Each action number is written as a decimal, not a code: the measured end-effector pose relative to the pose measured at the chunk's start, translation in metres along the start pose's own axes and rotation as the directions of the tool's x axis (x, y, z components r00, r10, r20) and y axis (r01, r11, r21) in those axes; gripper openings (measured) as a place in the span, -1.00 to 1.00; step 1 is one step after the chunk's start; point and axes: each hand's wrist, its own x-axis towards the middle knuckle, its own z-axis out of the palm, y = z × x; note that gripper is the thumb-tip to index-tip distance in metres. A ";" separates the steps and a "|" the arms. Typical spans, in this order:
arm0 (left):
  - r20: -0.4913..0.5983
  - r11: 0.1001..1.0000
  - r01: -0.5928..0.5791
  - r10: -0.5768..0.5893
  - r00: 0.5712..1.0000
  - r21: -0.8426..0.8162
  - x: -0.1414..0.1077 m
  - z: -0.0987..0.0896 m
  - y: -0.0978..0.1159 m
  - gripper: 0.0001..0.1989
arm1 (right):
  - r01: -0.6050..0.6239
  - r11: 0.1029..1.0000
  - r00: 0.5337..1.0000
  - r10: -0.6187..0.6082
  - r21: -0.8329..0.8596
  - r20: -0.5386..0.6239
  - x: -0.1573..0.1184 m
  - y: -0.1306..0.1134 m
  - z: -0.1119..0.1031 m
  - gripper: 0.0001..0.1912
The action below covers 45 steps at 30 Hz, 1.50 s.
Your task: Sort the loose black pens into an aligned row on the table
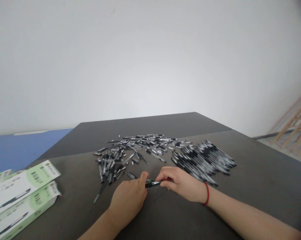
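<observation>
Between my two hands is a pen [152, 184] with a black grip, lying nearly level just above the dark table. My left hand [130, 197] is closed round its left part, which the fingers partly hide. The fingertips of my right hand [176, 181], with a red cord at the wrist, pinch its right end. Beyond my hands lies a loose pile of pen parts [113, 163], with barrels, caps and small tips pointing many ways. Just past my right hand, assembled-looking pens [202, 160] lie side by side in a slanted row.
Green and white pen boxes [20, 190] are stacked at the table's left edge. The dark table [255, 173] has a seam across it and reaches towards a white wall [150, 66]. A blue surface [50, 143] is at the left, a wooden frame [294, 123] at the far right.
</observation>
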 end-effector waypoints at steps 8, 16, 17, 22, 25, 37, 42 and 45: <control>0.036 0.997 -0.053 0.055 0.998 -0.057 0.000 0.000 0.012 -0.76 | 0.201 0.942 0.978 -0.178 -0.268 0.110 0.003 -0.014 0.011 -0.81; -0.137 0.983 -0.060 0.037 0.990 -0.174 0.002 0.001 -0.003 -0.73 | 0.096 0.822 0.978 -0.183 -0.561 -0.101 0.006 0.006 -0.021 -0.83; -0.115 0.981 -0.048 0.027 0.993 -0.187 0.002 0.000 -0.003 -0.74 | 0.083 0.821 0.974 -0.185 -0.565 -0.127 0.006 0.010 -0.027 -0.81; -0.060 0.981 -0.055 0.044 0.997 -0.186 0.003 -0.001 -0.002 -0.75 | 0.107 0.849 0.978 -0.184 -0.517 -0.099 0.006 0.033 -0.044 -0.79; -0.081 0.987 -0.049 0.037 0.996 -0.155 0.006 0.004 -0.005 -0.72 | 0.101 0.863 0.983 -0.164 -0.496 -0.086 0.006 0.046 -0.048 -0.74; -0.034 1.000 -0.007 0.006 0.999 -0.019 0.009 0.002 -0.015 -0.81 | 0.018 0.812 0.990 -0.095 -0.584 -0.102 0.006 0.052 -0.044 -0.57; -0.014 0.998 0.062 -0.061 0.998 0.018 0.011 0.002 -0.020 -0.82 | -0.008 0.772 0.993 -0.069 -0.636 -0.096 0.004 0.034 -0.024 -0.51; -0.009 0.995 0.096 -0.096 0.995 0.038 0.014 0.003 -0.024 -0.82 | -0.086 0.701 0.990 -0.020 -0.708 -0.140 0.001 0.041 -0.021 -0.37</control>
